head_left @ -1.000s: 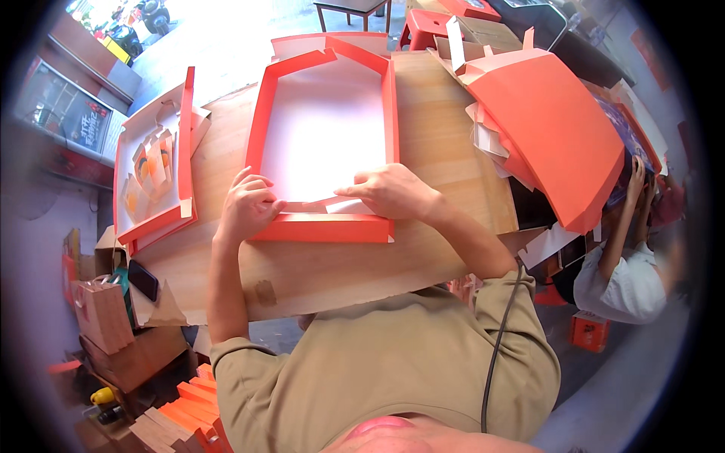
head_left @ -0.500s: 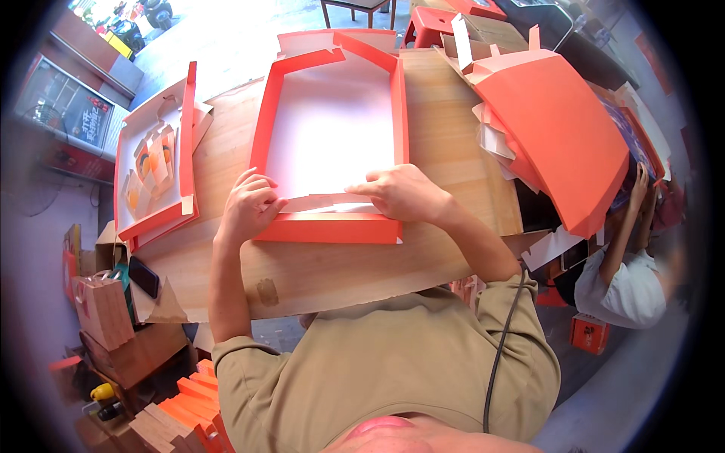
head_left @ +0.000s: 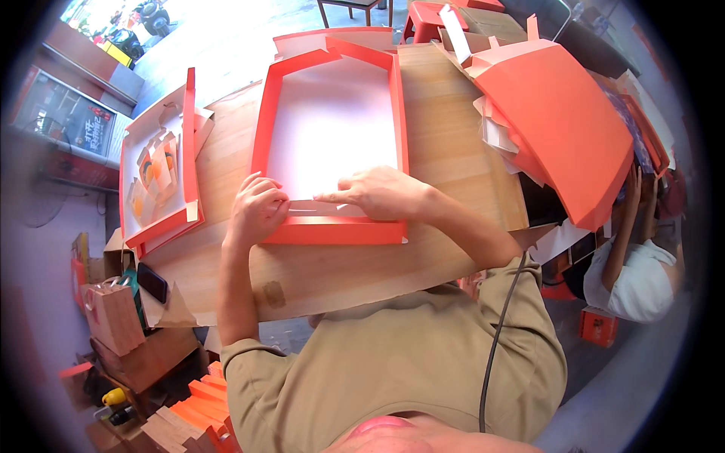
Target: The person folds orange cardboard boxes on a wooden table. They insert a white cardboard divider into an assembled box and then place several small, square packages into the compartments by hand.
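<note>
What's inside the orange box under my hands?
The orange box shows a white floor and, along its near side, part of a narrow flap. The left hand covers the near left corner; anything beneath the right hand is hidden.

Bright daylight bleaches the far floor (head_left: 226, 49) and glares inside the box (head_left: 332, 128) (outer edges bend, blurring into black).

Daylight floods in at the far left, bleaching the pale floor (head_left: 234, 38) beyond the wooden table (head_left: 453, 128). Out there, motorbikes (head_left: 155, 19) stand in the glare. A red stool (head_left: 423, 19) and a small, dark-legged piece of furniture (head_left: 355, 4) stand past the table's far edge. On the left, a dark-fronted cabinet (head_left: 60, 109) sits farther back than a plain, pale wall (head_left: 49, 241), which lies in softer shade.
</note>
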`<move>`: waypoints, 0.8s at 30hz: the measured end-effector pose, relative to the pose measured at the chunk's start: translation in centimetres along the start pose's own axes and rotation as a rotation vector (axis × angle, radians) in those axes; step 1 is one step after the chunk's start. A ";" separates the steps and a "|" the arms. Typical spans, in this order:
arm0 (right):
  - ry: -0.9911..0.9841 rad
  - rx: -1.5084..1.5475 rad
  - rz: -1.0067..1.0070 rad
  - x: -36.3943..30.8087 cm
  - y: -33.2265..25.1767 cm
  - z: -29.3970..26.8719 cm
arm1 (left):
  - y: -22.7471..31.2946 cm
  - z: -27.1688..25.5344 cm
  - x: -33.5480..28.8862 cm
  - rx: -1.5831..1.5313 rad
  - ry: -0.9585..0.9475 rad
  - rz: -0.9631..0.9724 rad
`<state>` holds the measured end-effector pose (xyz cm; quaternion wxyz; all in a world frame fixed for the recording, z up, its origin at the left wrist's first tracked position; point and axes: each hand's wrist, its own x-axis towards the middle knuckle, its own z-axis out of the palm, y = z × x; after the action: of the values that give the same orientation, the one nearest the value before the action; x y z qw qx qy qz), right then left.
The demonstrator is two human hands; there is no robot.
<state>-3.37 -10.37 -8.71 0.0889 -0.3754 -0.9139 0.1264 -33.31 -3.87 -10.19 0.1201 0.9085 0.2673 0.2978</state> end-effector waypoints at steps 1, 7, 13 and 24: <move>-0.020 -0.025 -0.002 0.1 0.0 0.0 | 0.1 0.0 0.0 0.007 0.001 0.001; -0.052 -0.044 -0.011 -0.1 -0.2 -0.5 | -0.1 0.4 -0.5 0.026 0.014 -0.028; -0.028 -0.086 0.021 -0.7 -0.3 -0.3 | 0.7 0.4 0.1 0.022 0.043 0.012; 0.042 0.339 -0.107 -2.8 0.2 0.4 | 4.7 -0.3 -0.3 0.009 -0.243 -0.083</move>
<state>-1.40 -12.26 -9.32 0.1766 -0.3083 -0.8961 0.2660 -31.79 -7.93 -8.33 0.1596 0.9266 0.2894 0.1791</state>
